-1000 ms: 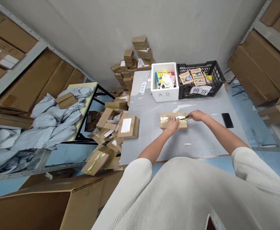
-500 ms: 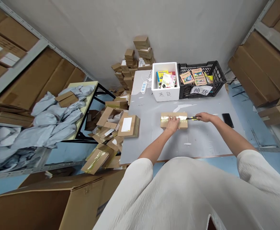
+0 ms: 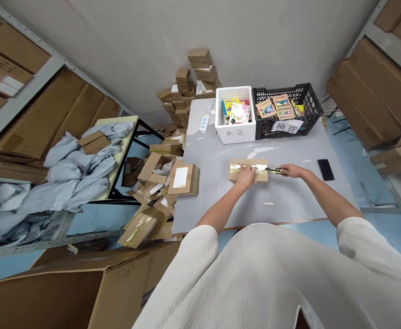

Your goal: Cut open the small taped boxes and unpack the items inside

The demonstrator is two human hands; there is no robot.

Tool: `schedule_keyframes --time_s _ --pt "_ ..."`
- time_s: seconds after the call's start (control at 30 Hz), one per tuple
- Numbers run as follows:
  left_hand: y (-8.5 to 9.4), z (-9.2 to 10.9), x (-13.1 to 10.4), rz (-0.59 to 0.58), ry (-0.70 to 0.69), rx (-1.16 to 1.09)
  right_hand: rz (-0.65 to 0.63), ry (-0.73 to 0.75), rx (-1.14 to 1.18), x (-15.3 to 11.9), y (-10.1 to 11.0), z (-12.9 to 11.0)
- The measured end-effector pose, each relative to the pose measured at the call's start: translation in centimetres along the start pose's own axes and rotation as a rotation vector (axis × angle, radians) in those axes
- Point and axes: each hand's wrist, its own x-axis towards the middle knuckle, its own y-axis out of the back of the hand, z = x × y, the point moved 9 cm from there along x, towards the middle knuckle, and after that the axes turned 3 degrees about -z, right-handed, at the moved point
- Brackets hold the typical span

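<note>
A: Where do we see the box (image 3: 261,176)?
B: On the grey table (image 3: 217,205), in front of the person, a shiny strip of tape along its top. The left hand (image 3: 246,175) lies on it, so we lose the middle of that strip.
A: Is that hand gripping?
B: We see it laid palm down, fingers loosely spread, pressing on the top rather than closed around anything. Its underside is hidden from us.
A: And the right hand (image 3: 290,171)?
B: Closed around the handle of a black-and-yellow cutter (image 3: 275,171), whose tip points left, to the box's right end. We cannot tell whether the blade touches the tape; it is too small. The fingers also cover the handle's far end.
A: What else can't we make out?
B: In the white bin (image 3: 236,135), the top books hide most of those underneath. The black crate (image 3: 316,112) beside it carries a paper sign that covers part of its front. The phone (image 3: 325,169), right of the right hand, shows us only a dark face.
A: And at the edges?
B: The big open carton (image 3: 125,292) at lower left is cut off by the frame, and we see just shadow inside.
</note>
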Motion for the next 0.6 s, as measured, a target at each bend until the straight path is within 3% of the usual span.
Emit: schedule_keyframes --time_s 0.17,0.33,0.47,0.6 --pt "-0.4 0.0 0.3 -0.002 -0.020 0.005 0.153 0.019 -0.371 1.0 2.4 -1.7" --pt "-0.4 0.0 0.5 -0.005 -0.037 -0.003 0.123 0.063 -0.502 3.0 3.2 -3.6" --pt "-0.3 -0.2 0.5 -0.011 -0.027 -0.027 0.085 0.046 -0.398 3.3 3.0 -3.0" --pt "-0.3 -0.4 0.5 -0.019 -0.017 -0.031 -0.051 -0.015 -0.023 2.1 0.8 -0.5"
